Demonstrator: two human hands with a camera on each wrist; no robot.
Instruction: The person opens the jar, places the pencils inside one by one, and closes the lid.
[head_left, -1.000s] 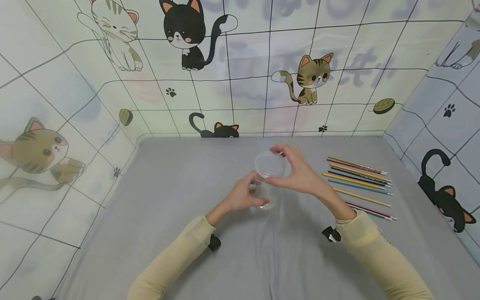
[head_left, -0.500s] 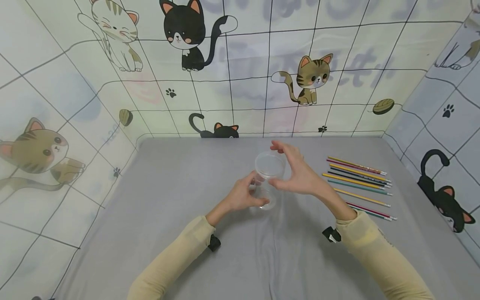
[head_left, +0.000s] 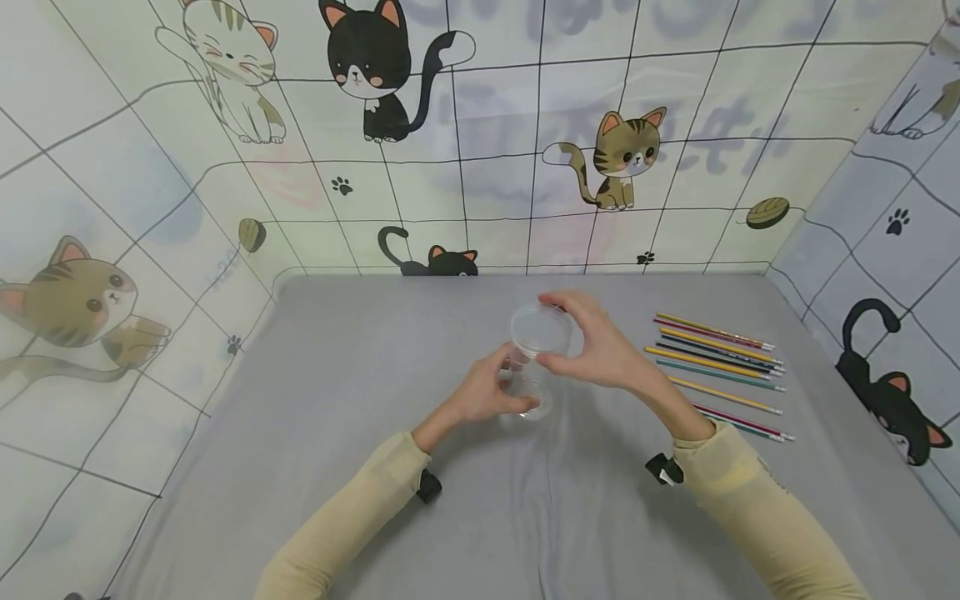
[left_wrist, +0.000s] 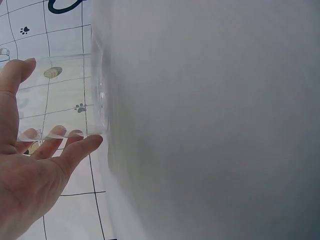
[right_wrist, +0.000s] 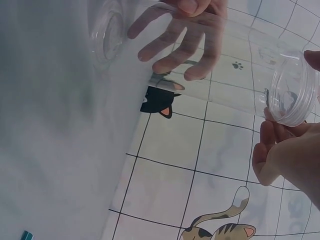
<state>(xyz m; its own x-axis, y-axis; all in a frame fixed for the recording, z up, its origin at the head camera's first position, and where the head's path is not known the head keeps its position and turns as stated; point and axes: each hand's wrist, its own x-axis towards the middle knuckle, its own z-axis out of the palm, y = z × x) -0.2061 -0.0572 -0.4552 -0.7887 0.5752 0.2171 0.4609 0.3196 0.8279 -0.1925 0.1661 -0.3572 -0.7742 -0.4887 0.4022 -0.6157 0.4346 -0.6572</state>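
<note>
A tall clear plastic jar (right_wrist: 235, 95) stands upright at the middle of the grey cloth, its base against the cloth in the right wrist view. My left hand (head_left: 480, 390) is curled round the jar's lower body, thumb on the near side; its fingers show through the clear wall in the right wrist view. Above it, my right hand (head_left: 596, 343) spans the clear round screw lid (head_left: 540, 330) at the jar's top, with the thumb on the near edge and the fingers bent over the far edge. Nothing shows inside the jar.
Several pencils (head_left: 720, 353) in yellow, red, black and teal lie in a loose row on the cloth (head_left: 360, 367) to the right, beyond the right forearm. A cat-patterned wall covering (head_left: 495, 192) rises at the back and both sides.
The right hand's fingers spread away from the lid about half a second ago and have closed back on its edge now. The left hand and the jar stay in place.
</note>
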